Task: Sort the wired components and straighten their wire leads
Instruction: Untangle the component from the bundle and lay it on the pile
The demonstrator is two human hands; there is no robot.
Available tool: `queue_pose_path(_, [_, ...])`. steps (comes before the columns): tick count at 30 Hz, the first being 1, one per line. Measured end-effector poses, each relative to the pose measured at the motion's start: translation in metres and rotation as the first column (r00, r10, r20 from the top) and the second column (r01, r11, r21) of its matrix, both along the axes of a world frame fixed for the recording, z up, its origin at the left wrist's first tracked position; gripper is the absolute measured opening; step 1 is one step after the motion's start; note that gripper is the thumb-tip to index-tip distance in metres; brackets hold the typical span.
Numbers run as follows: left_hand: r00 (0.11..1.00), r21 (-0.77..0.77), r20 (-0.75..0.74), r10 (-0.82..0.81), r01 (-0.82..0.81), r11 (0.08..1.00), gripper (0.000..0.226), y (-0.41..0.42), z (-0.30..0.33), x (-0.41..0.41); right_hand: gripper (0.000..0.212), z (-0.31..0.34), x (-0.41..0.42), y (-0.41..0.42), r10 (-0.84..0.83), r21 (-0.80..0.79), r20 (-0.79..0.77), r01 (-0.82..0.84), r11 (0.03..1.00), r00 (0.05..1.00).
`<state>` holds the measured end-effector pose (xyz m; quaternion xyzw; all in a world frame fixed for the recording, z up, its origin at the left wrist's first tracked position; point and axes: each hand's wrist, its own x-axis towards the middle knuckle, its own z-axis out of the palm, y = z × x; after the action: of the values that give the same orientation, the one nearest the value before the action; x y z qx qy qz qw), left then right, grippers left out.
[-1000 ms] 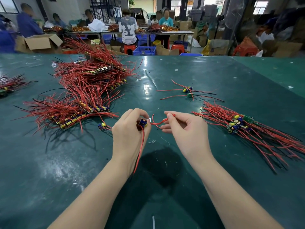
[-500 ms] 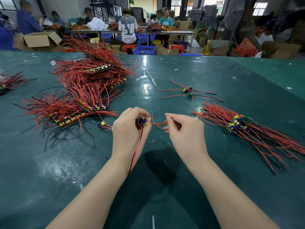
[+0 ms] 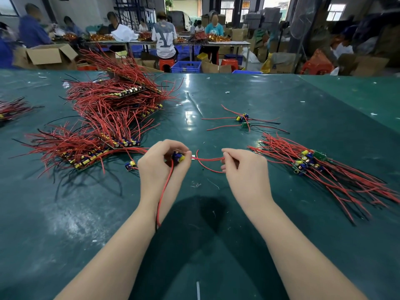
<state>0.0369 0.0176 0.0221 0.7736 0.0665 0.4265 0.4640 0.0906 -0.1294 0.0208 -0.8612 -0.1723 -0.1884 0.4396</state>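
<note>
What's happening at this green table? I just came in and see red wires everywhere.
A person is working through small wired circuit components. The left hand grips one small blue-and-yellow component, while the right hand pinches its curved red wire lead, apparently to straighten it. A big heap of red-wired components lies to the left on the green table, a smaller bundle of red-wired components lies to the right, and two loose wired components sit farther back.
</note>
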Motion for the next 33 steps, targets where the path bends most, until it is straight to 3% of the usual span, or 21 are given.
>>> queue_pose_path(5, [0.996,-0.084,-0.085,0.015,-0.023,0.996,0.016,0.007,-0.003,0.003,0.020,0.006,-0.004,-0.003,0.014,0.148,0.030,-0.018,0.989,0.999])
queue_pose_path(8, [0.995,-0.171,-0.092,-0.022,0.006,0.985,0.013,0.010,-0.003,0.003,0.020,0.008,-0.002,-0.004,0.089,0.311,-0.120,-0.048,0.949,0.989])
queue_pose_path(10, [0.990,-0.304,-0.092,-0.108,0.076,0.950,0.011,0.012,-0.001,0.005,0.022,0.011,0.001,-0.006,0.199,0.522,-0.227,-0.054,0.851,0.953])
queue_pose_path(12, [0.966,-0.517,-0.056,-0.252,0.188,0.835,0.010,0.009,0.002,0.006,0.024,0.016,0.005,-0.009,0.319,0.707,-0.290,-0.023,0.707,0.902])
queue_pose_path(15, [0.906,-0.788,0.107,-0.409,0.328,0.521,0.013,0.004,0.006,0.007,0.022,0.020,0.006,-0.012,0.439,0.831,-0.335,0.041,0.555,0.834])
queue_pose_path(17, [0.875,-0.862,0.170,-0.454,0.356,0.361,0.015,0.004,0.011,0.007,0.021,0.022,0.007,-0.015,0.467,0.863,-0.335,0.069,0.500,0.818])
queue_pose_path(20, [0.836,-0.898,0.222,-0.503,0.376,0.228,0.016,0.008,0.015,0.005,0.017,0.026,0.009,-0.019,0.476,0.898,-0.322,0.104,0.428,0.819])
queue_pose_path(25, [0.822,-0.880,0.187,-0.537,0.383,0.280,0.013,0.005,0.015,0.003,0.012,0.028,0.012,-0.021,0.527,0.931,-0.311,0.143,0.336,0.791])
queue_pose_path(33, [0.856,-0.873,0.130,-0.500,0.338,0.352,0.012,0.006,0.011,0.005,0.015,0.026,0.011,-0.018,0.620,0.931,-0.337,0.151,0.333,0.708])
